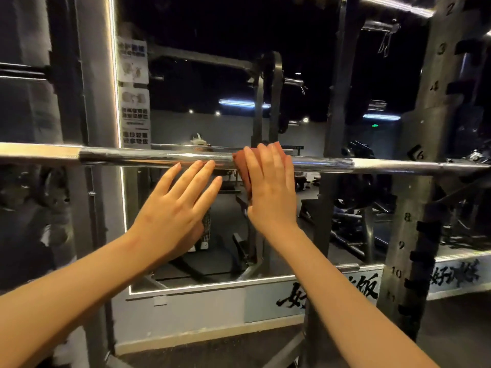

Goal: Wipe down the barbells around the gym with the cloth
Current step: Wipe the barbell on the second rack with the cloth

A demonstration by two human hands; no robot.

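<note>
A chrome barbell [148, 156] runs level across the view at chest height, resting in a squat rack. A reddish-brown cloth [243, 171] is draped over the bar near its middle. My right hand [269, 187] lies flat on the cloth with straight fingers and presses it against the bar. My left hand [175, 205] is beside it on the left, fingers straight and spread, fingertips touching the bar's lower edge.
A numbered rack upright [422, 155] stands at the right and a dark upright [87, 102] at the left. Behind the bar a lit-edged wall mirror [212, 88] reflects other racks and benches. Another bar [393, 6] hangs overhead at top right.
</note>
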